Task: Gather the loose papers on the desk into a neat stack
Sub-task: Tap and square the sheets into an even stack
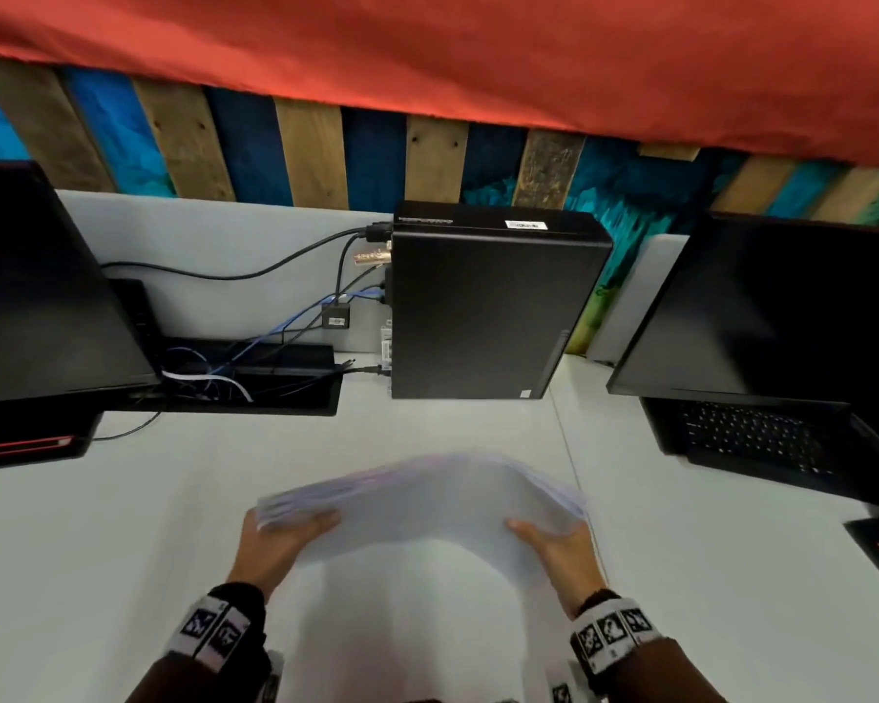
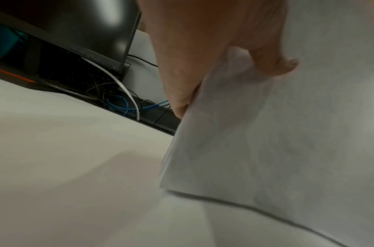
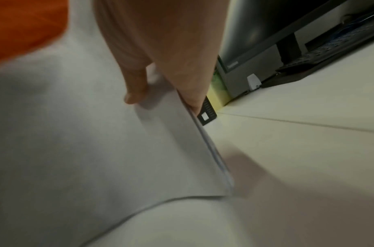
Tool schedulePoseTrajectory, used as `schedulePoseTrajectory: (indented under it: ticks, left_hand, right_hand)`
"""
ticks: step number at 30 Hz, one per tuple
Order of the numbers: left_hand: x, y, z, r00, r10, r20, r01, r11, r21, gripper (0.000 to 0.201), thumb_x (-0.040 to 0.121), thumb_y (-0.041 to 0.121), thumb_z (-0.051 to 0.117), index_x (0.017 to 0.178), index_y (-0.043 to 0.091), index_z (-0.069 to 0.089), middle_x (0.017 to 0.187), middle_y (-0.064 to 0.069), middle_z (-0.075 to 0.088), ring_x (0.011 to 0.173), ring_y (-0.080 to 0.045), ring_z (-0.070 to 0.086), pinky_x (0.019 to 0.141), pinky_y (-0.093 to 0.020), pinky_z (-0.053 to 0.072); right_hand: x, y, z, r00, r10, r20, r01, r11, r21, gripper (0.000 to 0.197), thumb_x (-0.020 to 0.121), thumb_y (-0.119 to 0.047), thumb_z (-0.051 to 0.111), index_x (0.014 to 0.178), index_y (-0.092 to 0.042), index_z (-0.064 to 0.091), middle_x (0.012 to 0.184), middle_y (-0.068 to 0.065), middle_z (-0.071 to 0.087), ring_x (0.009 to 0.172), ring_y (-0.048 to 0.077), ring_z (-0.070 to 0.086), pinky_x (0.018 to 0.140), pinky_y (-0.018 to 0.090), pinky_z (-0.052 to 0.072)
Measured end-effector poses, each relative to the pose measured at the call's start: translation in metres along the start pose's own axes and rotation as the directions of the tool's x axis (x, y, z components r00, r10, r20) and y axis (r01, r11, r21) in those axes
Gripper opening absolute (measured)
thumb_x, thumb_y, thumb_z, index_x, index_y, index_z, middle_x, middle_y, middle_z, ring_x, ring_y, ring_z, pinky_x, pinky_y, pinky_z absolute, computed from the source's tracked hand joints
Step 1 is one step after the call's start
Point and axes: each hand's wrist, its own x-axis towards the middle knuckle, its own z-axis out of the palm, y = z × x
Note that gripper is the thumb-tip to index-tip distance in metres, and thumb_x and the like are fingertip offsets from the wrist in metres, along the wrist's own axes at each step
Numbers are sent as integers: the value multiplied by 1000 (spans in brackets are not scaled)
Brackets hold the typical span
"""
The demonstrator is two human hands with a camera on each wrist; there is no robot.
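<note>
Gripping the papers [image 1: 417, 504] at either side, the left hand [image 1: 280, 542] and right hand [image 1: 559, 553] hold the bowed sheaf just above the desk [image 1: 123, 540] — thumbs on top, fingers [image 2: 182, 100] curled beneath — so unevenly fanned edges could slip free.

A black computer tower [image 1: 488, 307] stands at the back of the white surface [image 1: 123, 525], cables [image 1: 255, 367] to its left. Dark monitors [image 1: 41, 286] flank it; a keyboard [image 1: 752, 438] lies right.
</note>
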Motion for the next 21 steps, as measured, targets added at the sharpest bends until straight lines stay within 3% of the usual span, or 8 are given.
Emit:
schedulePoseTrajectory:
  ticks: [4,8,10,12,14,16,18,21]
  left_hand:
    - [10,30,2,991,11,-135,-28,992,-120,25,65,3,81,83,16,69,78,1,74,69,-12,72,54,-16,55]
    - [6,63,-12,987,116,-110,-131,981,-143,14,64,8,81,66,21,77,65,17,75,67,-4,70,66,-19,56]
    - [5,59,-18,993,96,-75,-104,987,-122,21,48,29,86,67,24,77,71,13,75,75,-14,69,74,-28,53]
    - [3,40,-20,996,93,-10,-94,991,-91,47,37,40,85,78,20,75,78,9,76,79,-16,68,69,-22,54]
    - [3,17,-14,998,57,-29,-59,996,-66,49,43,33,88,84,9,75,78,2,77,85,-26,71,62,-17,54]
    - [3,6,-7,993,-20,-117,8,994,-107,25,62,12,84,83,7,72,68,2,76,83,-35,69,54,-14,54]
    - [4,7,-3,986,-31,-165,6,988,-151,16,70,3,78,79,13,70,63,10,75,77,-28,66,51,-11,52]
    - [2,23,3,982,60,-176,-95,976,-197,19,68,27,71,84,17,69,83,11,70,81,-14,59,63,-12,48]
  right_hand:
    - [-1,-44,2,989,-149,18,149,989,22,23,75,1,74,89,-16,71,83,-2,78,76,12,74,58,17,55]
    - [-11,-87,-9,920,-388,54,383,920,87,37,74,7,71,102,-16,68,84,-17,77,80,0,71,65,11,52]
    - [-8,-79,-14,922,-380,78,374,924,77,36,73,7,72,97,-21,70,85,-17,77,82,1,71,66,12,53]
    - [-2,-54,-15,949,-298,105,298,954,14,34,71,4,75,88,-25,74,85,-15,78,84,5,72,67,14,54]
    - [4,-25,-13,967,-228,118,238,968,-81,27,67,-4,81,88,-20,76,86,-9,78,87,14,72,67,14,54]
    - [6,-12,-9,979,-187,85,195,976,-99,23,67,-11,82,90,-12,76,78,-7,78,81,19,71,63,13,53]
    - [6,-11,-7,986,-159,51,161,986,-37,18,74,-8,77,92,-10,74,74,-9,77,75,13,70,61,13,53]
    - [3,-19,-3,979,-196,53,190,977,101,18,78,-26,72,89,-11,74,75,-8,75,74,9,68,61,13,52]
